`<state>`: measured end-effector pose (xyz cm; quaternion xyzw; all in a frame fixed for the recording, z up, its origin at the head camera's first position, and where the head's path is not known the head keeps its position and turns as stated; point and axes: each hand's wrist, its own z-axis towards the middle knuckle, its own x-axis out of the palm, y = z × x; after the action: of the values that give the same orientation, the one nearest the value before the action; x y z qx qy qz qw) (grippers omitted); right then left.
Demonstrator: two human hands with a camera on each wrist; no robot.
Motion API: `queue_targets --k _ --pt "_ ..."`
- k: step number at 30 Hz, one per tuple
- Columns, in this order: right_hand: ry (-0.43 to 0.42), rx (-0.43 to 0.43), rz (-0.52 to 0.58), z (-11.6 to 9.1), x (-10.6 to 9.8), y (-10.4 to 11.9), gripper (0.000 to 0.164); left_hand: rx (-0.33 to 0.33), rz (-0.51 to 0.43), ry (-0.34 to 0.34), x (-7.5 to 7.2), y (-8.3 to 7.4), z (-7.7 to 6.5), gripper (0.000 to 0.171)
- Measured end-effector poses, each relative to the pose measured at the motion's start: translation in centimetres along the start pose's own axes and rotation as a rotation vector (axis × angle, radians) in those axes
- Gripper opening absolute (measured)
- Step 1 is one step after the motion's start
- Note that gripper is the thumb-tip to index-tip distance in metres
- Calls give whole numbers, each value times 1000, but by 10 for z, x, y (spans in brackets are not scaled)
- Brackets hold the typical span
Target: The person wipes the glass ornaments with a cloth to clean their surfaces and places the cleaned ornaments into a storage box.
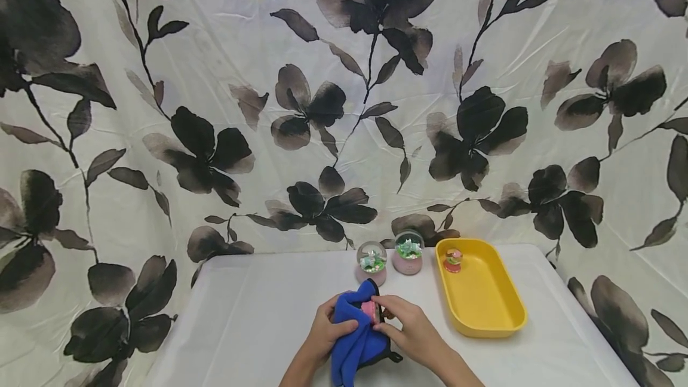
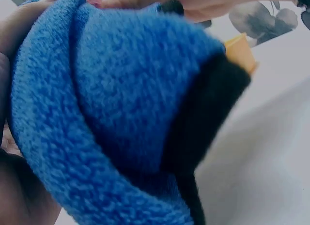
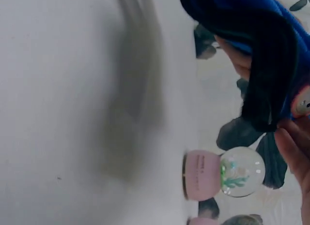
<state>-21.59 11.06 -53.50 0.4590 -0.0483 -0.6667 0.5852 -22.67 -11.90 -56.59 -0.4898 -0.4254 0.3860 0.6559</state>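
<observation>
The blue cloth (image 1: 346,348), its long axis running lengthwise away from the person, was gripped by the left hand (image 1: 323,332) around a pink trinket (image 1: 369,310), direction unclear, which the right hand (image 1: 407,322) pinched, above a white table (image 1: 258,315) before a flower-printed backdrop (image 1: 306,106).
</observation>
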Motion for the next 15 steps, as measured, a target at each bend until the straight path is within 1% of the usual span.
queue_targets --k 4,6,8,10,13,15 --pt "49 152 79 -1 2 -2 44 -6 38 5 -2 1 0 56" --pt "54 184 102 -2 4 -3 45 -13 40 2 -3 1 -1 57" --pt "49 164 112 -3 6 -4 49 -17 30 3 -4 3 -2 57" --pt "29 112 109 -3 7 -4 52 -14 15 15 -4 3 -3 58" --pt "3 18 68 -3 6 -4 54 1 -10 38 -4 3 -2 58" --pt "6 -3 31 -3 5 -5 51 13 -10 47 -4 2 -1 57"
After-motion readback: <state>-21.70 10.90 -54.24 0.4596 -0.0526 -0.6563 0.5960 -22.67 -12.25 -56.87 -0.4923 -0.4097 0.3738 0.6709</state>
